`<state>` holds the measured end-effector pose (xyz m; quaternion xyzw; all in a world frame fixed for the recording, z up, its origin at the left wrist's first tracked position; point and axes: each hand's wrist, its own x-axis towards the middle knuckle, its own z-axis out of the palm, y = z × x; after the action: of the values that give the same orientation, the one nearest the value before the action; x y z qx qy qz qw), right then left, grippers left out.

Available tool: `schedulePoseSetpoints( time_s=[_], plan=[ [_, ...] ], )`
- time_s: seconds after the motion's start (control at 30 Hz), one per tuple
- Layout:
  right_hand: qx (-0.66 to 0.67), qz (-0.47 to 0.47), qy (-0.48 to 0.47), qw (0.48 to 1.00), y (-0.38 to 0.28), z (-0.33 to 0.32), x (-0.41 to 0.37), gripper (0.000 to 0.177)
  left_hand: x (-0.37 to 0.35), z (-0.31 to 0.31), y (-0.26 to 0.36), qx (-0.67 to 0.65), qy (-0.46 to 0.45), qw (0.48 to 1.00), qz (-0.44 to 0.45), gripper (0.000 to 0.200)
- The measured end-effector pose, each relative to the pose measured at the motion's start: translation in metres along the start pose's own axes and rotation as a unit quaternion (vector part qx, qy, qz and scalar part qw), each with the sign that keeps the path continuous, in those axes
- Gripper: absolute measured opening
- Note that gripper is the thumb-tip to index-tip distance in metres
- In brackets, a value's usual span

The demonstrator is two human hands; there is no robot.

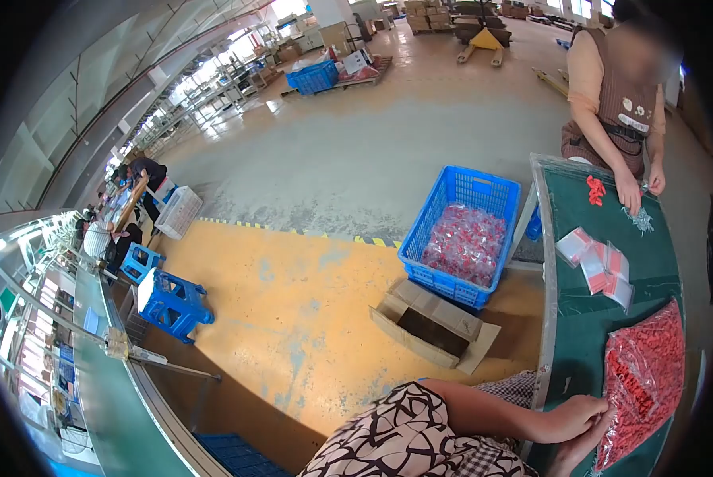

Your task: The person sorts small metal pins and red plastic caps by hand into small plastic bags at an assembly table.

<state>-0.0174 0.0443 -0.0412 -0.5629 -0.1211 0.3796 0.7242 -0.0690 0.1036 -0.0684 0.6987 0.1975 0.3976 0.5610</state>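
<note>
A large clear plastic bag of small red parts (644, 374) lies on the green-topped table (579, 338) at the lower right. My left hand (581, 416) is closed, its fingers pinching the bag's near edge. Just below it, my right hand (576, 455) also grips that edge, partly hidden by the left hand and cut off by the frame. Further up the table are several small clear packets with pale red and white contents (603, 269).
Across the table a co-worker (623, 103) handles small pale pieces (641, 221) beside a small red pile (596, 191). On the floor stand a blue crate (420, 246) of bagged red parts and an open cardboard box (396, 322). Blue stools (174, 306) are at left.
</note>
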Motion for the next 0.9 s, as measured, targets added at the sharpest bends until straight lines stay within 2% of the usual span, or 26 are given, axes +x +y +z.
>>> schedulePoseSetpoints(
  time_s=[0.03,0.1,0.23,0.37,0.43,0.47,0.5,0.53,0.6,0.73,0.77,0.87,0.9],
  plan=[
    [-0.033,-0.008,-0.029,0.999,0.002,-0.006,0.0,0.044,0.0,0.0,0.004,-0.036,0.001,0.999,-0.028,0.018],
    [-0.016,0.001,-0.053,0.998,0.006,-0.013,0.008,0.041,0.0,0.0,0.006,-0.093,0.001,0.994,-0.058,0.023],
    [0.126,0.056,-0.068,0.988,0.012,-0.047,0.047,0.037,0.001,0.008,-0.001,-0.17,-0.035,0.983,-0.054,0.026],
    [0.218,0.12,-0.134,0.959,0.022,-0.116,0.104,0.034,0.008,0.011,-0.004,-0.227,-0.067,0.972,-0.02,0.026],
    [0.224,0.14,-0.242,0.934,0.033,-0.161,0.137,0.033,0.008,0.009,-0.001,-0.261,-0.089,0.961,-0.021,0.026],
    [0.135,0.141,-0.298,0.934,0.021,-0.171,0.143,0.036,0.005,0.005,0.011,-0.28,-0.101,0.954,-0.031,0.026],
    [0.226,0.088,-0.445,0.862,0.024,-0.165,0.156,0.029,0.005,0.001,0.019,-0.299,-0.114,0.946,-0.04,0.025],
    [0.206,0.094,-0.356,0.907,0.019,-0.176,0.15,0.032,0.008,-0.002,0.02,-0.287,-0.118,0.95,-0.037,0.025],
    [0.194,0.091,-0.222,0.951,-0.009,-0.132,0.105,0.037,0.011,-0.006,0.022,-0.266,-0.126,0.955,-0.031,0.024],
    [0.152,0.065,-0.117,0.979,-0.037,-0.083,0.056,0.047,0.02,-0.012,0.013,-0.225,-0.063,0.972,-0.036,0.029],
    [0.096,0.063,-0.065,0.991,-0.038,-0.082,0.052,0.047,0.022,-0.014,0.012,-0.221,-0.051,0.973,-0.03,0.028],
    [-0.007,0.073,0.005,0.997,-0.044,-0.046,0.014,0.046,0.025,-0.017,0.013,-0.21,-0.016,0.978,-0.01,0.028],
    [-0.044,0.056,0.072,0.995,-0.059,-0.001,-0.018,0.039,0.025,-0.018,0.014,-0.21,-0.022,0.977,-0.012,0.027]
  ],
)
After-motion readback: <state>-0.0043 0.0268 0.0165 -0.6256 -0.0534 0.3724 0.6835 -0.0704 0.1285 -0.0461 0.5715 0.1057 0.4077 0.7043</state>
